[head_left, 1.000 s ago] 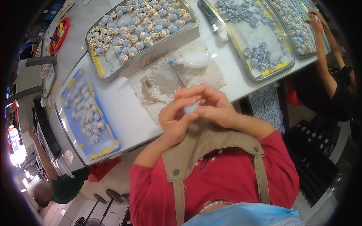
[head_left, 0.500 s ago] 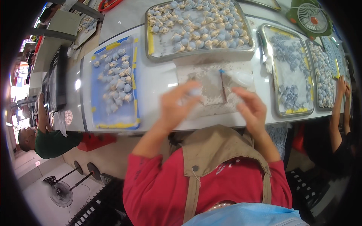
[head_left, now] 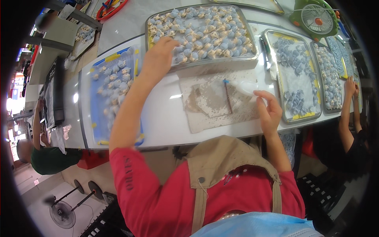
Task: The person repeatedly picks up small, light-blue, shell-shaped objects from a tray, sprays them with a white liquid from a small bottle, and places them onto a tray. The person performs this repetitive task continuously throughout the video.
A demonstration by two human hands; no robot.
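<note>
My left hand [head_left: 158, 57] is stretched over the left side of a large metal tray [head_left: 213, 61], its fingers drawn together. What they hold, if anything, is hidden. Small light-blue and cream figures with rounded bodies [head_left: 203, 43] fill much of that tray. My right hand [head_left: 270, 114] hovers at the right edge of a stained grey board [head_left: 197, 125], thumb and index finger slightly apart with nothing visible between them. Just beyond its fingertips lies a small whitish, translucent dish [head_left: 248, 87]. A thin dark stick with a blue tip [head_left: 228, 96] rests on the board.
To the left, a blue tray with yellow tape [head_left: 96, 118] holds more figures. A metal tray [head_left: 285, 98] of blue-grey petal-like pieces lies to the right, with a narrower filled tray [head_left: 331, 108] beyond. A green fan [head_left: 316, 19] stands far right. Other people work at both sides.
My left hand has moved from above the board, with a small pale-blue piece, up and left to the large tray. My right hand stays near the board, its thumb and index finger closer together.
</note>
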